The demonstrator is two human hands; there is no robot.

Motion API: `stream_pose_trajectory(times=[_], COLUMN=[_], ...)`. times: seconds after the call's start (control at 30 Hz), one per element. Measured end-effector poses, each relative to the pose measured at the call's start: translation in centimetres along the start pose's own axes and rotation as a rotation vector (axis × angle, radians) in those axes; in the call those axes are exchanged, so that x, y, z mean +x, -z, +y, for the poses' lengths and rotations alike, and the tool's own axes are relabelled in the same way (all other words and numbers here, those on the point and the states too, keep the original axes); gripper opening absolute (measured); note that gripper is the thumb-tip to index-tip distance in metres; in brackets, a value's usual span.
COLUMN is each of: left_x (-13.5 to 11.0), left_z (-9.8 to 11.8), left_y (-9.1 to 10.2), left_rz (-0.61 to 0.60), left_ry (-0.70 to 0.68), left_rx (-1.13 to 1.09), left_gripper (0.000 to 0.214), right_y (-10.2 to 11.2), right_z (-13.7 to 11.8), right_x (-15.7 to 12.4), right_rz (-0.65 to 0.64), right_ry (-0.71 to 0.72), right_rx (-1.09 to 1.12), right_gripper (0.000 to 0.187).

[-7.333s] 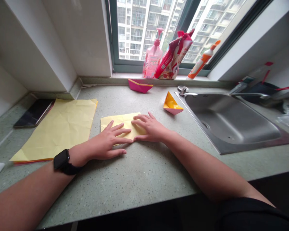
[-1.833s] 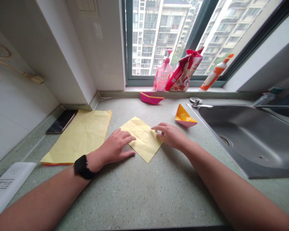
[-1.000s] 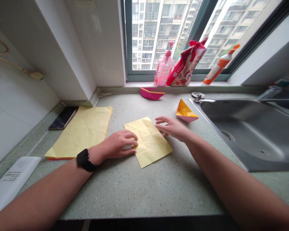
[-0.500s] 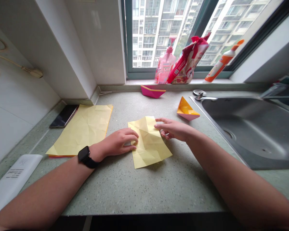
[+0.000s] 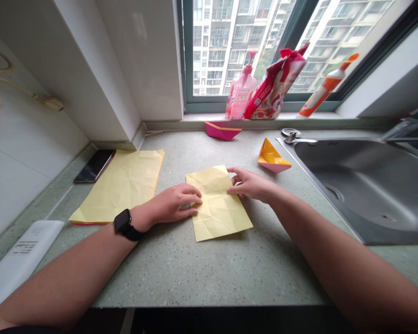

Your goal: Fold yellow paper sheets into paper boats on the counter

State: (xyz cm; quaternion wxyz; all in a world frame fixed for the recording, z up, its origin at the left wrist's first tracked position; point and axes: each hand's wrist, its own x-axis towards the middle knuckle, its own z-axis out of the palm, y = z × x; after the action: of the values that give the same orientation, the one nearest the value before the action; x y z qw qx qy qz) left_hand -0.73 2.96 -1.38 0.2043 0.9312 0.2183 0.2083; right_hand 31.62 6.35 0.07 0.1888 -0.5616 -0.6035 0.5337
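A creased yellow sheet lies flat on the speckled grey-green counter in front of me. My left hand, with a black watch on its wrist, rests at the sheet's left edge, its curled fingers pressed together on the paper. At the sheet's upper right edge my right hand pinches the paper between thumb and fingertips.
A stack of larger yellow sheets lies left, with a phone beyond it and a white device near the front edge. Two folded paper boats, pink and orange, sit behind. A steel sink is on the right; bottles stand on the sill.
The folded sheet has been opened out, turned from a diamond to nearly square with the counter edge, and laid flat. Both hands moved to its side edges.
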Motion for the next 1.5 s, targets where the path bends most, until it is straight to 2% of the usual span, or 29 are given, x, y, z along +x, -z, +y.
stream_pose_trajectory(times=[0.07, 0.13, 0.3, 0.43, 0.53, 0.6, 0.7, 0.77, 0.8, 0.9, 0.97, 1.07, 1.13, 1.27, 1.5], left_x=[-0.1, -0.2, -0.4, -0.2, -0.1, -0.1, -0.2, -0.2, -0.2, -0.2, -0.1, 0.0, 0.1, 0.1, 0.2], left_z=[-0.1, -0.3, -0.7, -0.7, -0.4, -0.3, -0.4, -0.6, -0.7, -1.0, -1.1, -1.0, -0.8, -0.7, -1.0], left_y=[0.1, 0.3, 0.4, 0.4, 0.6, 0.7, 0.5, 0.4, 0.4, 0.4, 0.5, 0.6, 0.6, 0.5, 0.7], left_rz=[0.021, 0.059, 0.185, 0.381, 0.436, 0.420, 0.384, 0.376, 0.377, 0.386, 0.378, 0.321, 0.281, 0.227, 0.206], left_ry=[-0.002, -0.009, -0.021, -0.021, -0.039, -0.015, 0.102, 0.189, 0.230, 0.318, 0.326, 0.278, 0.250, 0.251, 0.404], left_rx=[0.038, 0.092, 0.244, 0.308, 0.305, 0.288, 0.206, 0.128, 0.097, 0.067, 0.059, 0.013, -0.013, -0.035, -0.056], left_gripper=[0.019, 0.021, 0.048, 0.029, 0.014, 0.014, 0.015, 0.015, 0.016, 0.027, 0.032, 0.035, 0.033, 0.026, 0.027], right_y=[0.2, 0.7, 2.0, 2.0, 1.6, 1.5, 1.7, 1.9, 1.9, 1.6, 1.1, 0.5, 0.5, 0.9, 0.6], right_z=[0.2, 0.3, 0.0, -0.3, -0.1, 0.4, 1.2, 1.5, 1.6, 1.3, 1.1, 0.9, 0.8, 0.7, 0.4], right_x=[0.1, 0.1, -0.1, -0.3, -0.2, 0.2, 0.7, 0.9, 0.9, 0.6, 0.6, 0.8, 1.0, 1.0, 0.7], right_rz=[-0.018, -0.071, -0.173, -0.234, -0.293, -0.228, 0.106, 0.241, 0.239, 0.101, 0.042, 0.052, 0.083, 0.079, 0.141], right_ry=[0.030, 0.035, 0.021, 0.005, 0.001, 0.009, 0.094, 0.243, 0.327, 0.511, 0.559, 0.598, 0.597, 0.493, 0.408], right_rx=[0.003, 0.096, 0.406, 0.474, 0.416, 0.311, 0.000, -0.237, -0.325, -0.436, -0.443, -0.409, -0.392, -0.419, -0.447], right_gripper=[0.073, 0.065, 0.057, 0.058, 0.061, 0.061, 0.063, 0.065, 0.065, 0.059, 0.045, 0.021, 0.021, 0.018, 0.034])
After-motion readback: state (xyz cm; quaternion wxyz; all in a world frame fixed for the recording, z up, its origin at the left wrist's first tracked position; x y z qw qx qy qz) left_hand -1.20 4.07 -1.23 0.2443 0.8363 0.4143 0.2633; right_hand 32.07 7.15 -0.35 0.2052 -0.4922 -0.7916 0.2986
